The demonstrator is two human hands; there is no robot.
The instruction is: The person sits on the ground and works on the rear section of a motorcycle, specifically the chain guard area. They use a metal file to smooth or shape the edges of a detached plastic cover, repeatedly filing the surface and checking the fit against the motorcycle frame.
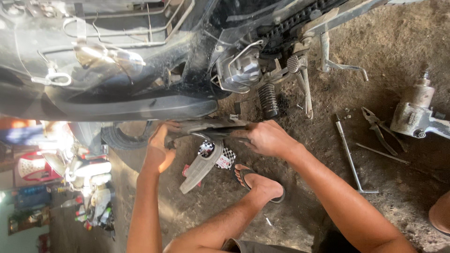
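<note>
Shiny black plastic on the motorbike body [117, 61], smooth and glossy, at 11 o'clock. Bright bare metal on the engine cover [240, 68], a bit dusty. Dark greasy metal on the chain [295, 21] at 12 o'clock. Black ribbed rubber on the footpeg [268, 99]. Dull grey plastic on the panel [211, 126] under the left hand [158, 147] and the right hand [266, 138]. Dull steel on the long wrench [349, 154] and the pliers [379, 129] at 3 o'clock. Rough, matt grey metal on the power tool [417, 115]. Rough, dusty brown dirt on the floor [403, 187]. Soft black rubber on the sandal [248, 180]
</note>
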